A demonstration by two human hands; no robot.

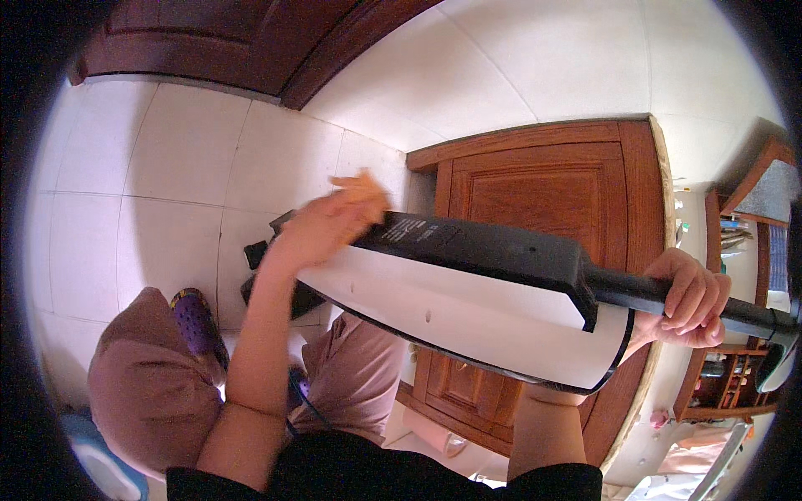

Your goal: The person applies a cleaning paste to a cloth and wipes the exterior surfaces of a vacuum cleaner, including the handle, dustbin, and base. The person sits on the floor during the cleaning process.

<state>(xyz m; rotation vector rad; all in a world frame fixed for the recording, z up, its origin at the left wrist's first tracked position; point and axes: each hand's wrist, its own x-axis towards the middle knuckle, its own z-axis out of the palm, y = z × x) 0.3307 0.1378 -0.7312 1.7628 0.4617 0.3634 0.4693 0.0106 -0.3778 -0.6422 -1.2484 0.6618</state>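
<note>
A long black-and-white upright floor cleaner (pixel 451 294) stretches across the view in front of my body, its side bearing printed writing. My right hand (pixel 692 300) is wrapped around its black pole (pixel 620 289), below the handle (pixel 777 351); the right forearm passes behind the white body. At the lower end, my left hand (pixel 326 225) lies against the black side with an orange cloth (pixel 366 200) in its fingers. That hand is blurred, and it hides part of the casing. The cleaner's black floor head (pixel 294 294) is partly covered by my left forearm.
Brown wooden cabinets (pixel 539 181) stand behind the cleaner, under a countertop edge (pixel 661 175). White floor tiles (pixel 175 156) stretch to a dark wooden door (pixel 188 37). A purple shoe (pixel 197 322) is on my foot. A blue-and-white object (pixel 106 460) is at lower left.
</note>
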